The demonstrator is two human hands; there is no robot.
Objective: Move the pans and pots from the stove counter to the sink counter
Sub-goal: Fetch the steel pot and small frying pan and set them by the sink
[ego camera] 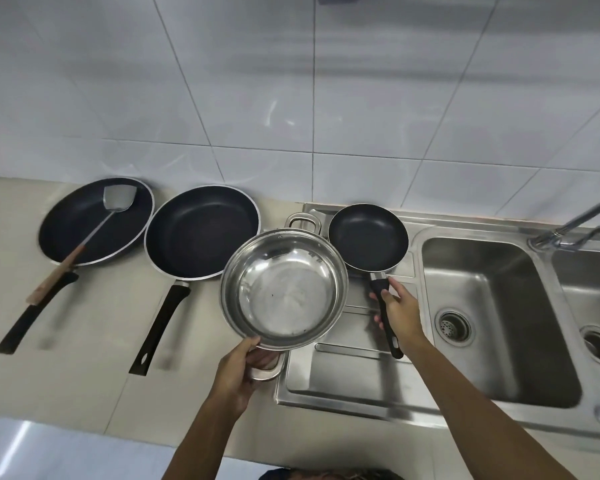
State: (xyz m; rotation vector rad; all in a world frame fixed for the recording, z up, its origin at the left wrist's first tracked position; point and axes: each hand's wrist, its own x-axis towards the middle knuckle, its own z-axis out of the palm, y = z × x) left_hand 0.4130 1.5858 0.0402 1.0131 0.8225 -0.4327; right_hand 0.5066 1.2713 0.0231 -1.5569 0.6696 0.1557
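My left hand grips the near handle of a steel pot, held over the seam between the beige counter and the sink's drainboard. My right hand is closed around the black handle of a small black frying pan above the drainboard's far part. Two larger black pans lie on the beige counter: a middle pan next to the pot, and a left pan with a metal spatula resting inside it.
A double steel sink lies to the right, with the near basin and a second basin. A faucet rises at the back right. White wall tiles back the counter. The counter's front edge runs along the bottom.
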